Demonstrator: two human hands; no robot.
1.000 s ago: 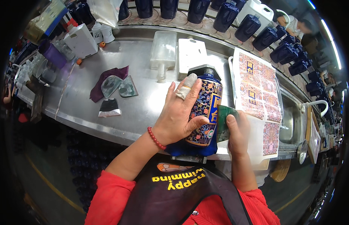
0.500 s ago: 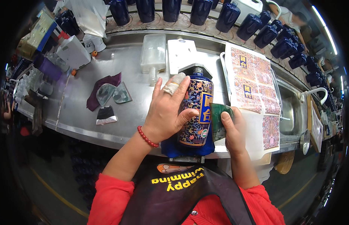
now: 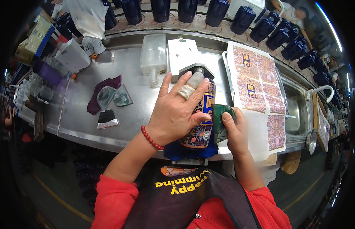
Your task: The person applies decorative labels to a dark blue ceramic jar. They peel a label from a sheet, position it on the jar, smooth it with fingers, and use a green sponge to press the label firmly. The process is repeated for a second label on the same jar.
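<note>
A dark blue bottle (image 3: 198, 139) with a patterned floral wrap lies on its back before me, its neck pointing away. My left hand (image 3: 171, 114) rests spread over its left side, thumb on the front panel; one finger is wrapped in grey-white cloth. Pinched in my right hand (image 3: 237, 133) is a thin green scraper (image 3: 220, 122), its edge against the bottle's right side. Blue material (image 3: 192, 154) shows beneath the bottle's near end. A dark angular rest (image 3: 208, 72) sits around the neck. Much of the wrap is hidden under my left hand.
Sheets of patterned decals (image 3: 257, 82) lie at the right, beside a sink (image 3: 296, 105). A clear empty bottle (image 3: 153, 53) and a white block (image 3: 181, 53) lie beyond. Cloth and scraper pieces (image 3: 106, 97) rest at the left. Blue bottles (image 3: 189, 9) line the far conveyor.
My left hand has slid slightly over the bottle and now covers more of the wrap. The scraper stays at the right side. Bottles on the conveyor have shifted to the right.
</note>
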